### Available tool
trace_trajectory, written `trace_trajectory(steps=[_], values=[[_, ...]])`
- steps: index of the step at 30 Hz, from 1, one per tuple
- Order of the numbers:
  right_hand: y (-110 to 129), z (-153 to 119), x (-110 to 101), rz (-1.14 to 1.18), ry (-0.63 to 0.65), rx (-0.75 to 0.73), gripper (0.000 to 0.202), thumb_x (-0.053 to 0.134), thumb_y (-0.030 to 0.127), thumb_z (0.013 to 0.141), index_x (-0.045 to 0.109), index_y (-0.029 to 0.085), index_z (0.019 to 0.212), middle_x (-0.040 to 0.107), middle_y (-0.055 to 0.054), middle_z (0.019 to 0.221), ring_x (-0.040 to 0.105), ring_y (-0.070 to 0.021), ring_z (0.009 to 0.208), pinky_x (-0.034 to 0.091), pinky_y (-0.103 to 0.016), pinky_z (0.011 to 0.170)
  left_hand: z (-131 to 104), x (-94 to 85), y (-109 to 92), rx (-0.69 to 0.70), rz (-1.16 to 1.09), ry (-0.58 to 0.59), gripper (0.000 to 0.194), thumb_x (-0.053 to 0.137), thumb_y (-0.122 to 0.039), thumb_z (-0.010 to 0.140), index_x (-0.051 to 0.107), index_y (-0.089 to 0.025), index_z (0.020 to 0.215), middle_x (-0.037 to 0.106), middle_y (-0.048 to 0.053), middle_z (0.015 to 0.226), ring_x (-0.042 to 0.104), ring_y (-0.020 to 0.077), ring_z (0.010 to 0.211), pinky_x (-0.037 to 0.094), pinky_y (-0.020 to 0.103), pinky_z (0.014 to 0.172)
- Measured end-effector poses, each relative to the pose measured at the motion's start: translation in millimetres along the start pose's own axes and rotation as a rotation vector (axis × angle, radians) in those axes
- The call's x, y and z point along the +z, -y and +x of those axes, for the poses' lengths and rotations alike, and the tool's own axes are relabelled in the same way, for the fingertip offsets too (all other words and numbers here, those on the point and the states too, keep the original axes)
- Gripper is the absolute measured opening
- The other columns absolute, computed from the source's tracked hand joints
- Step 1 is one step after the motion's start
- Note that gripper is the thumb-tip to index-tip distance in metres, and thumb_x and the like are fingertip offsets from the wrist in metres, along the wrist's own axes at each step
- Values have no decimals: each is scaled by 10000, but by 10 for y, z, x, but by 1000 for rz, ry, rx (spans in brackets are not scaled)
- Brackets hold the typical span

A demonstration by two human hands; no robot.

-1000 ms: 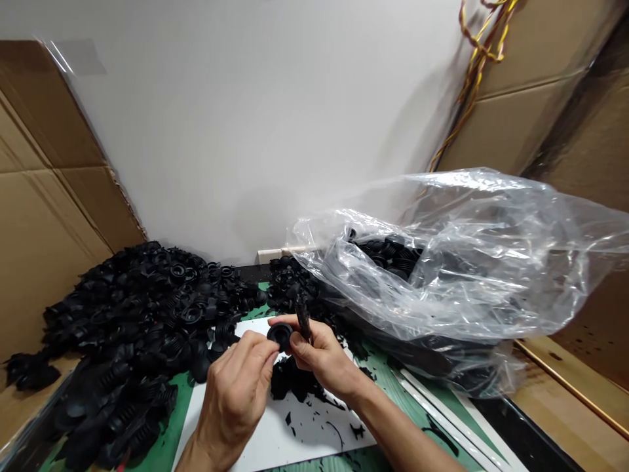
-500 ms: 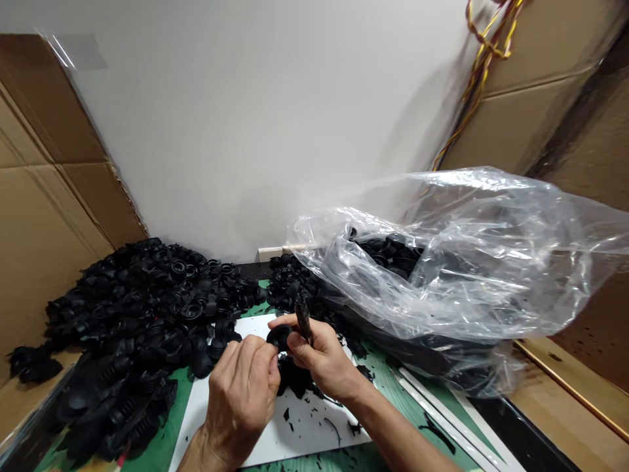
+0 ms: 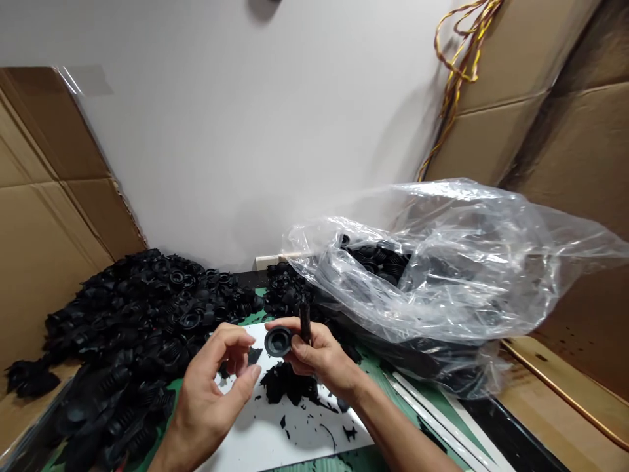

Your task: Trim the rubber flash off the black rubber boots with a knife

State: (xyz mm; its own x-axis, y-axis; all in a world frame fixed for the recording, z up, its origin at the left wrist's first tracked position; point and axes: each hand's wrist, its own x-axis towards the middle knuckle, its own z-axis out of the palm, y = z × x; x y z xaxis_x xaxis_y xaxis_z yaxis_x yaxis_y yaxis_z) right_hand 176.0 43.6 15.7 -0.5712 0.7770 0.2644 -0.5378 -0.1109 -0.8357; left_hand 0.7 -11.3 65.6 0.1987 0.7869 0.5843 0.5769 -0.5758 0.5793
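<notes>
Between the thumb and fingers of my right hand [image 3: 319,357] is a round black rubber boot [image 3: 278,341], its ringed opening facing me. The same hand also keeps hold of a dark, stick-like tool [image 3: 305,321] that points upward; its working end is not plain to see. To the left, my left hand [image 3: 216,380] is open, thumb and fingers apart, a little away from the boot. A small black scrap [image 3: 254,356] shows near its fingertips. Below the hands, a pile of black rubber trimmings [image 3: 289,385] lies on a white board [image 3: 265,432].
A large heap of black rubber parts [image 3: 147,295] covers the left side. At right, a clear plastic bag [image 3: 457,282] holds more of them. White strips [image 3: 427,413] lie on the green tabletop [image 3: 378,373]. Cardboard [image 3: 49,196] and twisted yellow-brown wires [image 3: 455,85] flank the wall.
My left hand has let go of the boot's edge, moved left and opened. The boot in my right hand now shows its opening. The view has shifted slightly.
</notes>
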Motion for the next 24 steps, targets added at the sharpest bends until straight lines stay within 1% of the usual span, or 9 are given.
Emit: trace_trajectory(steps=[2,3,7,10,12,14,18,22,24], values=[[7,-8,34,9,5,17,462,690,462,725,652,151,1064,418,53,594,206,-29,426,111,-208,410,-10,19,-38,53,95,22,226,573,-149,790,560,-239,997,540,-6,801,520,114,606,456,236,562],[7,-12,49,18,10,23,466,697,461,719,653,149,1063,417,57,587,206,-26,421,109,-208,408,-16,32,-49,90,146,31,237,567,-140,798,571,-243,1012,546,0,813,531,116,620,460,237,571],[-20,-11,91,69,21,19,497,712,459,707,640,147,1087,443,58,595,208,-14,399,103,-203,393,-49,87,-59,216,303,-14,167,541,-111,823,607,-225,925,558,16,785,552,135,659,460,244,575],[-64,-3,130,80,-46,3,535,710,479,703,611,146,1110,507,38,647,226,-6,381,106,-193,367,-79,108,-56,259,372,-85,144,543,-94,823,594,-208,895,569,18,759,542,134,635,454,253,573],[-103,1,166,87,-100,4,507,713,491,694,620,130,1038,504,47,612,221,-2,363,106,-188,349,-98,114,-61,268,411,-133,129,553,-91,819,590,-198,882,573,21,754,543,135,635,454,259,579],[-145,4,203,115,-123,24,460,731,489,674,625,114,918,434,84,510,195,-1,346,104,-185,339,-112,121,-73,273,432,-161,117,562,-96,815,594,-196,867,579,18,744,547,135,631,453,261,580],[-215,11,251,202,-156,46,436,782,461,619,597,118,816,294,140,399,155,-3,334,103,-184,344,-120,147,-105,209,368,-149,88,565,-129,816,611,-200,841,588,8,728,564,130,619,460,248,566],[-227,21,258,214,-201,48,458,803,454,586,597,116,816,307,139,402,154,3,336,89,-184,350,-115,173,-129,42,253,-88,89,547,-176,832,624,-204,798,590,4,730,569,128,631,462,233,553],[-221,24,252,198,-225,47,474,809,457,571,598,119,829,317,136,409,164,3,337,88,-182,349,-111,180,-137,-6,236,-74,114,533,-188,841,629,-208,784,599,6,738,577,134,653,468,238,571]])
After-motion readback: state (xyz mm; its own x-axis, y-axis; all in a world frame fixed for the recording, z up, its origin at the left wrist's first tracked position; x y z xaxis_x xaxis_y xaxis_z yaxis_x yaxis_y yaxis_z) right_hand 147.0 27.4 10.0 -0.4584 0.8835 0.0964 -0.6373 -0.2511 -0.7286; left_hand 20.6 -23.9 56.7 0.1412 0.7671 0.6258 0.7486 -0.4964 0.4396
